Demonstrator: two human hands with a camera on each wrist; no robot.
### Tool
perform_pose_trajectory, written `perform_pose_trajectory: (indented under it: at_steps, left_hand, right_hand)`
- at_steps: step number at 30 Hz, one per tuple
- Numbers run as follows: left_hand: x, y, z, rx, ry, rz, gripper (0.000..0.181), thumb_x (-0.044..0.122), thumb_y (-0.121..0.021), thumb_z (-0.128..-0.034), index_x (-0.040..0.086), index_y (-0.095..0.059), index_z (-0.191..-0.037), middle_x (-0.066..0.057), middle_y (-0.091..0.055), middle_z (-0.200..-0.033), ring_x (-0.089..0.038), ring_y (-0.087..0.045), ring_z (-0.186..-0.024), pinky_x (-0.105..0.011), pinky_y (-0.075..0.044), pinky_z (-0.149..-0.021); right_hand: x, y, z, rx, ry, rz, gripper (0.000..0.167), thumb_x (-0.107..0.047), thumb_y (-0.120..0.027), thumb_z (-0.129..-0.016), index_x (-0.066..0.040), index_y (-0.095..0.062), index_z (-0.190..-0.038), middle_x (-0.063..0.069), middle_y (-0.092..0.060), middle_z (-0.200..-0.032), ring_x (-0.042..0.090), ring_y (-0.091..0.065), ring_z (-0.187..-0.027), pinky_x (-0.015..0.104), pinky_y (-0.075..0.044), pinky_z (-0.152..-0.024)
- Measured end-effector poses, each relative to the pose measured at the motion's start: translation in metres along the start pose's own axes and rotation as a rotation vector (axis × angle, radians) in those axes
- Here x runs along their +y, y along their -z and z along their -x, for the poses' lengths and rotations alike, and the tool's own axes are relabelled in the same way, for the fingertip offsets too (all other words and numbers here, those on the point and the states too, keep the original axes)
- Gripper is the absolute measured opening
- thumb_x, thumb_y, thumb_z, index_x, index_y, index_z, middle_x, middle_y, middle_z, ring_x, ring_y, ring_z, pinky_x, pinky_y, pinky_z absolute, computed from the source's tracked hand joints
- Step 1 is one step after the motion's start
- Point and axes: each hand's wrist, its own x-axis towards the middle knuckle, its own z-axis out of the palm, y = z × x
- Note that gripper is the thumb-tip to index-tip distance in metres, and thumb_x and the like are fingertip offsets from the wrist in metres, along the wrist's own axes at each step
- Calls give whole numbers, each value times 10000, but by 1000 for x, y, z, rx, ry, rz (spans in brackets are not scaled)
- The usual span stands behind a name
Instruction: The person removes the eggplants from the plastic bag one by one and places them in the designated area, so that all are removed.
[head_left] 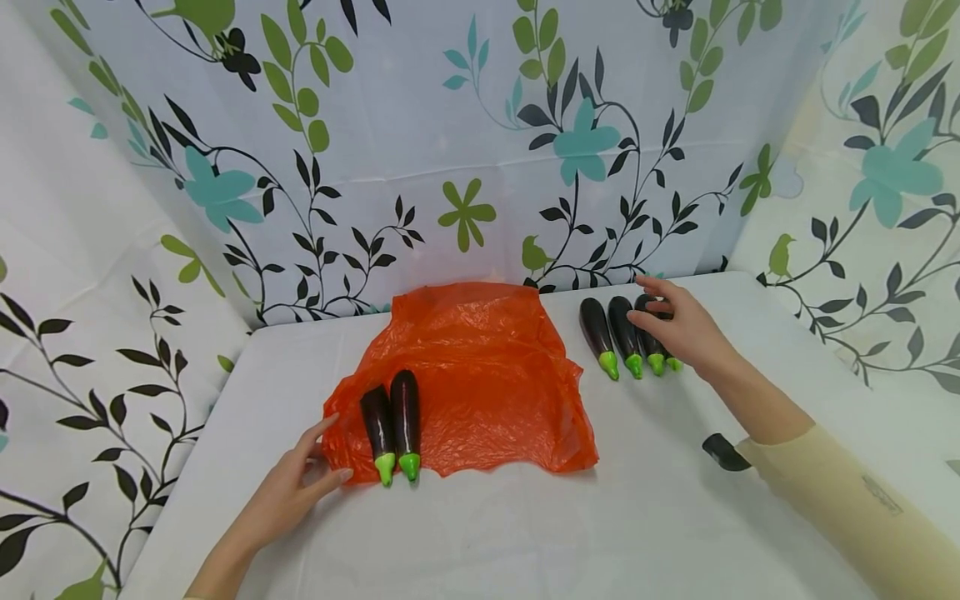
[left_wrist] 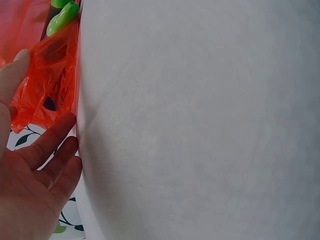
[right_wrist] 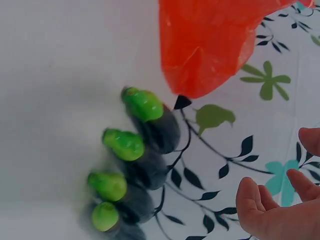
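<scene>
A red plastic bag (head_left: 487, 400) lies spread on the white table. On its left part rest two dark eggplants with green stems, a shorter eggplant (head_left: 378, 425) and a longer eggplant (head_left: 406, 417), side by side. My left hand (head_left: 288, 487) is at the bag's left edge, thumb and fingers apart; in the left wrist view the left hand (left_wrist: 37, 175) has relaxed fingers by the red plastic. Several more eggplants (head_left: 596, 329) lie in a row to the right of the bag. Over the right end of that row hovers my right hand (head_left: 686, 325), fingers loosely bent, partly hiding the rightmost eggplants.
The white tabletop (head_left: 480, 533) stretches in front of the bag. Leaf-patterned cloth (head_left: 465, 125) hangs behind and at both sides. A black strap-like object (head_left: 724, 452) sits by the right sleeve (head_left: 847, 500).
</scene>
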Motion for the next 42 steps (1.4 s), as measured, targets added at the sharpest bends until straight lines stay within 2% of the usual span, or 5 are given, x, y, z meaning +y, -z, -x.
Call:
perform_pose_trajectory:
  at_steps: [11, 15, 20, 33, 42]
  left_hand:
    - [0, 0, -1, 2, -8, -4, 754, 370, -711, -893, 130, -325, -1494, -128, -590, -1180, -303, -543, -1078, -564, -481, -896]
    - [0, 0, -1, -1, -6, -3, 755, 366, -715, -890, 123, -328, -1492, -123, -595, -1167, -298, -545, -1072, -554, -481, -894]
    - [0, 0, -1, -7, 6, -5, 768, 373, -717, -887, 125, -320, -1496, -125, -586, -1178, -296, -543, -1075, -559, -485, -896]
    - [0, 0, -1, 1, -1, -14, 749, 367, -714, -891, 136, -329, -1490, -110, -596, -1139, -306, -549, -1068, -563, -491, -885]
    - [0, -1, -1, 13, -9, -11, 735, 357, -714, -892, 140, -339, -1486, -121, -611, -1154, -313, -556, -1072, -566, -484, -891]
  right_hand:
    - [-72, -29, 41, -78, 195, -72, 604, -276, -650, -952, -184, -392, -1490, 96, -410, -1474, 319, -477, -1277, 454, -514, -924]
    - [-87, -42, 54, -112, 307, -70, 584, -249, -670, -938, -171, -430, -1464, 70, -469, -1418, 286, -529, -1219, 435, -526, -914]
    - [-99, -57, 66, -175, 387, -95, 576, -226, -693, -920, -156, -455, -1441, 42, -491, -1398, 272, -526, -1226, 425, -506, -950]
    - [-111, -94, 71, -326, 452, -128, 572, -276, -682, -928, -162, -456, -1441, 37, -463, -1441, 241, -501, -1236, 459, -462, -995]
    - [-109, -120, 62, -400, 426, -166, 583, -283, -685, -924, -175, -450, -1447, 31, -453, -1440, 227, -506, -1217, 444, -496, -958]
